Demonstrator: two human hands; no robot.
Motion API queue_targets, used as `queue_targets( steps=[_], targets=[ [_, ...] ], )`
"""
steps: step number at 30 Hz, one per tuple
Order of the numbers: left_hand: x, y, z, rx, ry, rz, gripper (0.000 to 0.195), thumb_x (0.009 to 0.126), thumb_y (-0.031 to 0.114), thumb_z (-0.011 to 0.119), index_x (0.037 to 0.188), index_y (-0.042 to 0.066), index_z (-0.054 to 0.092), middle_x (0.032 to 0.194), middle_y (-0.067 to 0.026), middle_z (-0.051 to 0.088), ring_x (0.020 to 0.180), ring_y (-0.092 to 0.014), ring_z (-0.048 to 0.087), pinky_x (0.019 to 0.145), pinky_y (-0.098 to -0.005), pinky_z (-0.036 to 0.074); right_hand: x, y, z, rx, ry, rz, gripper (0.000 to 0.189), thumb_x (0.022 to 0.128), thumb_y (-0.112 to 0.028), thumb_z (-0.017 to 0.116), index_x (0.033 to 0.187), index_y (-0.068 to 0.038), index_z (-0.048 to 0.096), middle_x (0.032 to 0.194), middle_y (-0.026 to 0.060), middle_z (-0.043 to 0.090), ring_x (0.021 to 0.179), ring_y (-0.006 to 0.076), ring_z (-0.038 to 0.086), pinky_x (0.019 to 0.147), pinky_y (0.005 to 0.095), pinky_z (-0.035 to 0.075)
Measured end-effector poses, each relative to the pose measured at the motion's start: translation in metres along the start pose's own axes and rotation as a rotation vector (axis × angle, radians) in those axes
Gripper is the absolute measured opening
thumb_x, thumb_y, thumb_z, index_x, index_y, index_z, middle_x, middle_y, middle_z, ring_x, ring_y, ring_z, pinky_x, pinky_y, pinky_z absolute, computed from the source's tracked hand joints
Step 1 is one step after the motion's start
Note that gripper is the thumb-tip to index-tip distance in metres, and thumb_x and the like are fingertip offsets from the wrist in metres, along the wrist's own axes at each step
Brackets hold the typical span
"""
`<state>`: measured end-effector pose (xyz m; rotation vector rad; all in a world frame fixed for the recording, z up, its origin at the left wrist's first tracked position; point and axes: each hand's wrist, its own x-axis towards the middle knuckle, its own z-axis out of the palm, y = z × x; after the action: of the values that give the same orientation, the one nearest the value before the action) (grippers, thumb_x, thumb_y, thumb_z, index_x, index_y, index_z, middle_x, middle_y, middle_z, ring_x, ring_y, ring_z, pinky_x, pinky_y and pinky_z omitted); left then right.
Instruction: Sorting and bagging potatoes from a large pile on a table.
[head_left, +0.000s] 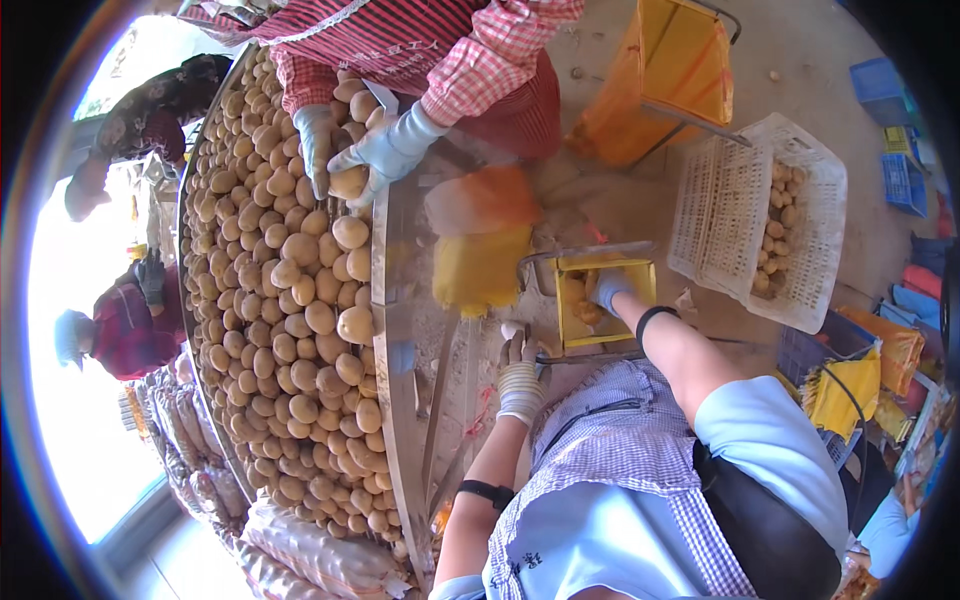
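My right hand (611, 289), in a pale blue glove, reaches down into a yellow bag (564, 304) held open on a metal frame (540, 256). Several potatoes (583, 300) lie in the bag beside my fingers; blur hides whether I grip one. My left hand (519, 375), in a striped knit glove with dark fingers, hangs between the bag and the sorting table's metal edge (382, 315). A small whitish object (511, 329) shows at its fingertips; I cannot tell whether it is held. Potatoes (300, 249) cover the table to my left.
Across from me, a co-worker's gloved hands (390, 154) handle a potato (349, 182) over the table. A white plastic crate (829, 225) with potatoes stands right, near an orange bag on a frame (686, 67). An orange-and-yellow bag (484, 262) is ahead. Two people (127, 330) stand beyond the table.
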<state>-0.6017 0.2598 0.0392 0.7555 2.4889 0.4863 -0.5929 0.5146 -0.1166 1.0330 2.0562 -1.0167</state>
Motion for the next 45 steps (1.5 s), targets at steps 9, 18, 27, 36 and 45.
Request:
queue_targets(
  steps=[9, 18, 27, 36, 45],
  targets=[
    [-0.013, -0.004, -0.002, -0.144, -0.095, -0.127, 0.073, 0.071, 0.014, 0.071, 0.137, 0.012, 0.041, 0.142, -0.0197, 0.038, 0.126, -0.044, 0.038, 0.104, -0.0502, 0.038, -0.117, -0.042, -0.052, -0.018, 0.147, -0.406, 0.069, 0.058, -0.035, 0.082, 0.117, -0.007, 0.058, 0.112, 0.0195, 0.059, 0.105, 0.0358, 0.057, 0.093, 0.0414, 0.046],
    [0.012, -0.005, -0.021, 0.06, -0.092, 0.089, 0.052, 0.069, 0.014, 0.073, 0.118, 0.01, 0.054, 0.142, -0.0208, 0.037, 0.128, -0.044, 0.037, 0.104, -0.0446, 0.04, -0.252, -0.062, -0.132, 0.426, 0.409, -0.697, 0.069, 0.058, -0.013, 0.087, 0.119, -0.007, 0.057, 0.111, 0.014, 0.058, 0.106, 0.0308, 0.057, 0.094, 0.0383, 0.047],
    [0.021, -0.025, -0.018, 0.045, -0.21, 0.098, 0.05, 0.067, 0.018, 0.073, 0.114, 0.016, 0.057, 0.139, -0.0157, 0.043, 0.129, -0.04, 0.036, 0.111, -0.0529, 0.025, -0.273, 0.018, -0.16, 0.516, 0.558, -0.476, 0.065, 0.072, -0.02, 0.079, 0.129, -0.006, 0.052, 0.118, 0.0103, 0.06, 0.111, 0.022, 0.056, 0.096, 0.037, 0.048],
    [0.029, -0.022, -0.017, 0.332, -0.111, 0.353, 0.047, 0.066, 0.013, 0.074, 0.11, 0.013, 0.059, 0.139, -0.0097, 0.044, 0.126, -0.038, 0.041, 0.101, -0.0476, 0.041, -0.197, 0.124, -0.11, 0.962, 0.46, 0.085, 0.032, 0.08, -0.027, 0.075, 0.084, -0.004, 0.053, 0.08, 0.0004, 0.054, 0.073, 0.0122, 0.052, 0.073, 0.0282, 0.048],
    [0.03, -0.016, -0.005, 0.177, 0.005, 0.282, 0.027, 0.072, 0.016, 0.07, 0.098, 0.012, 0.062, 0.132, -0.0092, 0.053, 0.116, -0.035, 0.049, 0.095, -0.0454, 0.043, -0.135, 0.022, -0.096, -0.092, -0.091, 0.145, 0.065, 0.083, -0.058, 0.058, 0.103, 0.004, 0.067, 0.1, 0.025, 0.066, 0.099, 0.0384, 0.063, 0.086, 0.0437, 0.048]
  ],
)
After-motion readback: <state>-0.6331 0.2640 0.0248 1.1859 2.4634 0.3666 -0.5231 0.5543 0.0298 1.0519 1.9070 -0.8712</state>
